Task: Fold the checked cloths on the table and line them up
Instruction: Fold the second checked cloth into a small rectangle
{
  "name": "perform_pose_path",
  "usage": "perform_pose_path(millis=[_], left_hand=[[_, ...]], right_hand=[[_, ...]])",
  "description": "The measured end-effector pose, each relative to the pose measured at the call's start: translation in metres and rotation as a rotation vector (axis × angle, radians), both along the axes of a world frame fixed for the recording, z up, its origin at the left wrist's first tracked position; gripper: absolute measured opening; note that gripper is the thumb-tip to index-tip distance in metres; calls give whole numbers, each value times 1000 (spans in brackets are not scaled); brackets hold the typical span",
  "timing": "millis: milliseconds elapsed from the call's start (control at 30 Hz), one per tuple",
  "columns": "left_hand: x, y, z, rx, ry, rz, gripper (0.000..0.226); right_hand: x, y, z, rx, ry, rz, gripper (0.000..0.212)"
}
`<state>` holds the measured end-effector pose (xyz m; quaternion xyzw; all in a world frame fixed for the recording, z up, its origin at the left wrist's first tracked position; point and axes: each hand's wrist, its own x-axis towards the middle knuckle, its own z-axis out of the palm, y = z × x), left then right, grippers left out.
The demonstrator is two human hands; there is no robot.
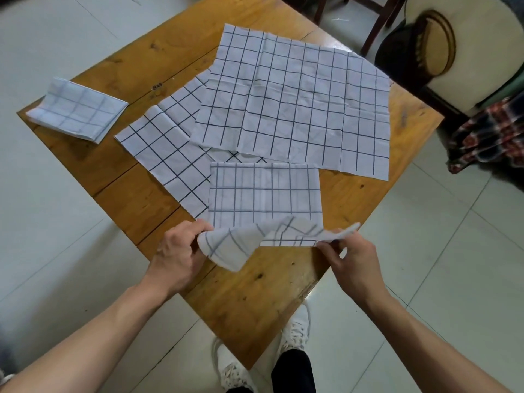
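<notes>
Wooden counter [141, 199], left hand [177, 251] and right hand [350, 259] each pinching a near corner of the half-folded checked cloth [265, 194], near edge lifted, two flat cloths [292, 100] overlapping behind, folded cloth [78, 110] at far left corner

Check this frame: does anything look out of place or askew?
Slightly. The folded cloth sits at the table's far-left corner, its edge overhanging. The two unfolded cloths overlap at different angles. No damage or spills are visible.
</notes>
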<state>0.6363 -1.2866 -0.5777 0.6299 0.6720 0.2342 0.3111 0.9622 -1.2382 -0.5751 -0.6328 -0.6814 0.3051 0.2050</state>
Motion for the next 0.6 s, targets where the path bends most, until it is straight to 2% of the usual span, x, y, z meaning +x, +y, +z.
perform_pose_path(millis=[100, 233, 300, 400, 467, 600], left_hand=[[6, 10, 6, -54, -17, 65, 20], [15, 20, 10, -106, -13, 166, 29], [20, 23, 9, -126, 20, 226, 21], [26, 23, 8, -131, 42, 310, 11], [26, 22, 5, -136, 29, 349, 24], [26, 21, 3, -92, 30, 353, 34]], right_hand=[[-2, 7, -3, -89, 17, -57, 13], [-4, 14, -4, -179, 53, -108, 11], [-6, 16, -1, -201, 52, -123, 10], [-9, 22, 1, -241, 49, -157, 23], [-11, 25, 3, -250, 36, -167, 29], [-13, 27, 4, -260, 23, -179, 32]])
